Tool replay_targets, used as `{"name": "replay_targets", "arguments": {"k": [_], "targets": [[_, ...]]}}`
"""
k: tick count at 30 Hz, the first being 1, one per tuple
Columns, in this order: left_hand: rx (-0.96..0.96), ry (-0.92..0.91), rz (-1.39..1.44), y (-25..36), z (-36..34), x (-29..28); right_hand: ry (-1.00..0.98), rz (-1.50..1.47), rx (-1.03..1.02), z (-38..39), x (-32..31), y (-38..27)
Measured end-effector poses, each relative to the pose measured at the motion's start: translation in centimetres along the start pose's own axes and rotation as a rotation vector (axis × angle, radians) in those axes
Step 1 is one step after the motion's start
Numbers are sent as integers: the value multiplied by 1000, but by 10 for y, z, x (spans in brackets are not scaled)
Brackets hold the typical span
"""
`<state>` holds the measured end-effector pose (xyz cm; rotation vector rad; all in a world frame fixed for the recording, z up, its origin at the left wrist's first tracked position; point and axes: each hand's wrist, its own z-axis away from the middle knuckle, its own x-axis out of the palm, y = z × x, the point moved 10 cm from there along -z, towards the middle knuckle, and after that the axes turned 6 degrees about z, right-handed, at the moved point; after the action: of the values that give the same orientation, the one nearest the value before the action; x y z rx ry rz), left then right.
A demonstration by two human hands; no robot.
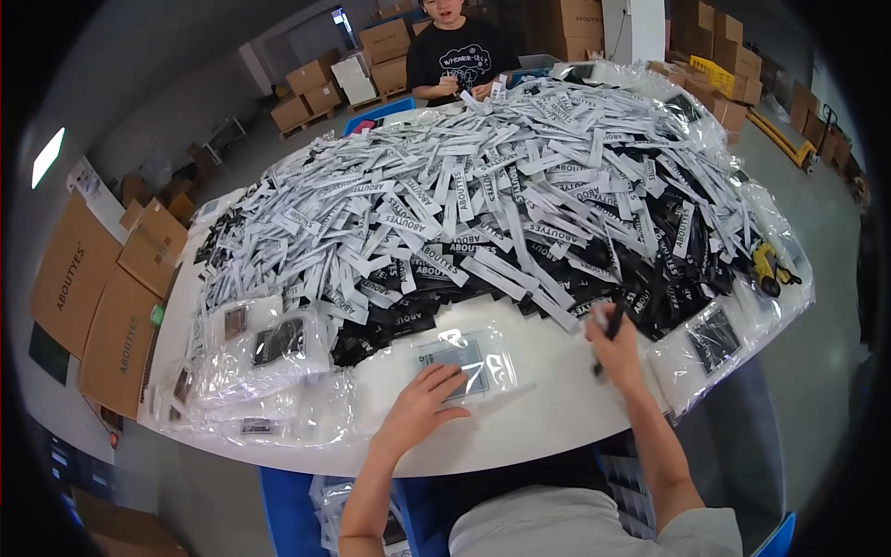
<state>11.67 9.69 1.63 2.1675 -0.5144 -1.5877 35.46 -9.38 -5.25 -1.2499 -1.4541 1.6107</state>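
Note:
My left hand (422, 406) lies flat with fingers stretched on a clear plastic bag (498, 362) that has a grey-blue printed panel, near the table's front edge. To its right, my right hand (614, 351) is closed around a narrow black packet (613, 321), at the near edge of the heap; its fingers are slightly blurred. A pale strip also shows by the fingertips, but I cannot tell if it is held. Beyond both hands spreads a large heap of slim white packets (408, 218) and black packets (432, 278) with printed lettering.
Stacks of clear plastic bags lie left (264, 357) and right (710, 339) on the white table (548, 408). Yellow-and-black scissors (768, 269) rest at the right edge. A co-worker (461, 56) stands across the table. Cardboard boxes (97, 288) stand left; blue bins (288, 506) sit below the front edge.

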Motion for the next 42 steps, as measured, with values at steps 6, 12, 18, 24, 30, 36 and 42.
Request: {"name": "replay_targets", "arguments": {"k": [6,12,18,24,30,36,42], "targets": [[52,91,-266,18,4,9,-24,154,-185,21,1,-53],[81,326,-335,51,27,-4,-307,-161,-1,99,17,-83],[261,305,-315,86,30,3,-438,-367,246,112,59,-67],[279,529,-253,93,37,-13,-438,-606,589,134,62,-17],[145,557,0,107,31,-15,-109,15,-493,124,-13,-130],[-151,398,483,86,15,16,-207,316,-945,154,36,-159],[-297,381,693,60,21,38,-415,445,-919,157,55,-151]]}}
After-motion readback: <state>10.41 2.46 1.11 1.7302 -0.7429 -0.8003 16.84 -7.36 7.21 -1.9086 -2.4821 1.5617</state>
